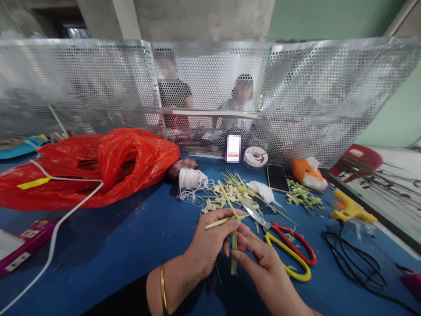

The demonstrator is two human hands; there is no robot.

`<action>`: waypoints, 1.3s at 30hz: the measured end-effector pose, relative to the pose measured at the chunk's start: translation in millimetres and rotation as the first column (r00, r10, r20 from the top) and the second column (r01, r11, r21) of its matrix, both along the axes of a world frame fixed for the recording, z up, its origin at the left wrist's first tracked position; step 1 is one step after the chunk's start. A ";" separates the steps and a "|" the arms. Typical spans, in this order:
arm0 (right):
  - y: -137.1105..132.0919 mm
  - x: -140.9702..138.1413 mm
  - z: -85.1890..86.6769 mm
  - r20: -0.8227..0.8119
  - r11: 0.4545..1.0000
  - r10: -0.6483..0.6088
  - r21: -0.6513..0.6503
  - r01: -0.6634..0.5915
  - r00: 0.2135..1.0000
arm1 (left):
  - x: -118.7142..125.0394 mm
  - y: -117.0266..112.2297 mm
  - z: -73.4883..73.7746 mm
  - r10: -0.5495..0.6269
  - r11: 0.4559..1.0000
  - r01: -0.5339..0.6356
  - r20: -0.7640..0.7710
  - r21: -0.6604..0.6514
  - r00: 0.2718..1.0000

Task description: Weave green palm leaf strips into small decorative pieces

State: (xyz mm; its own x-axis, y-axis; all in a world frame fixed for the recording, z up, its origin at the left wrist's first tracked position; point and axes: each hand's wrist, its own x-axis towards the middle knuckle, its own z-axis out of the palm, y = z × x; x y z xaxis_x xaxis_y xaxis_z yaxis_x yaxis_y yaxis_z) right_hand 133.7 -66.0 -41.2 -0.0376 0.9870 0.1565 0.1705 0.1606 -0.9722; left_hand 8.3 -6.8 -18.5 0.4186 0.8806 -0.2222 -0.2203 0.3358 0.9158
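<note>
My left hand [208, 241], with a gold bangle at the wrist, pinches pale green plant strips where they cross. One tapered strip [214, 223] points left over its fingers. A longer leaf strip [234, 256] runs down between both hands. My right hand [261, 259] grips the lower part of this strip between thumb and fingers. Scissors [268, 226] with one red and one yellow handle lie just right of the hands, blades toward the cuttings. Behind the fingers is a loose pile of cut plant pieces [241, 193]. Part of the strips is hidden by the fingers.
Left stand a red plastic bag [141, 151], a white cord [61, 224] and a purple power strip [31, 245]. White string [192, 182], a tape roll [255, 157], a phone [278, 177] and a yellow glue gun [351, 208] surround the work. Two people sit behind a perforated screen [210, 79].
</note>
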 end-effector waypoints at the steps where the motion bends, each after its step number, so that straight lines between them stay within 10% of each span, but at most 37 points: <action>1: -0.4 -1.0 0.6 -0.005 1.000 0.001 -0.003 -0.001 1.000 | 0.4 -0.5 -0.6 0.006 1.000 -0.006 0.005 -0.004 1.000; 10: -1.7 5.7 -2.6 0.160 0.998 -0.017 0.054 0.008 0.987 | -3.2 10.1 1.1 -0.062 0.998 0.063 0.028 -0.021 0.998; 16: 1.3 27.9 9.9 0.381 0.888 -0.398 0.390 0.245 0.834 | -10.6 21.8 0.4 -0.147 0.989 0.148 0.042 -0.022 0.988; 30: 8.0 14.8 -3.7 0.304 0.997 -0.080 0.039 0.071 0.949 | -1.2 8.4 -1.1 -0.059 0.995 0.070 -0.140 0.071 0.988; 36: 10.7 16.2 -5.8 0.173 0.964 -0.264 0.069 0.255 0.949 | -1.6 7.0 0.4 -0.099 0.994 0.104 -0.153 0.021 0.983; 39: 10.2 18.2 -6.7 0.230 0.984 -0.171 0.091 0.154 0.958 | -2.0 7.2 -1.5 -0.122 0.992 0.125 -0.148 0.006 0.981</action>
